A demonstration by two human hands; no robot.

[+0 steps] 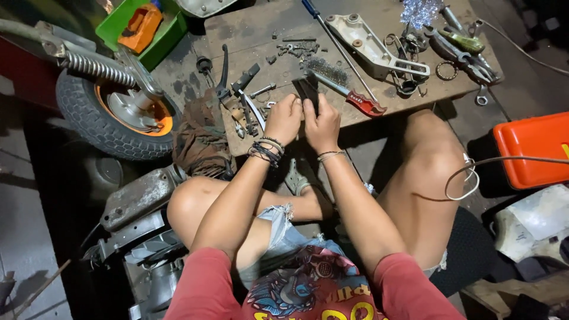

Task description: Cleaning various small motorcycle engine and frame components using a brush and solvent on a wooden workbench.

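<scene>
Hands: left hand (284, 118) and right hand (322, 125) meet at the near edge of a low wooden board (249, 29), both closed on one small dark flat part (308, 90).
Grip: fingers of each hand curl tight on the part's lower end; its upper end sticks up toward 12 o'clock, clear of the knuckles.
Part: just beside a wire brush (347, 88) with a red handle, which lies at 2 o'clock from the hands.
Wrists: beaded bracelets (265, 151) on the left, a thin band on the right.
Board: loose screws (299, 47) at 12 o'clock; a pale metal bracket (370, 44) at 1 o'clock; pliers and wrenches (468, 56) further out at 2 o'clock.
Wheel: small tyre with orange rim (115, 115) at 9 o'clock, a coil spring above it.
Rag: brown cloth (201, 139) at 9 o'clock, near the left wrist.
Box: orange case (530, 148) at 3 o'clock, well apart.
</scene>
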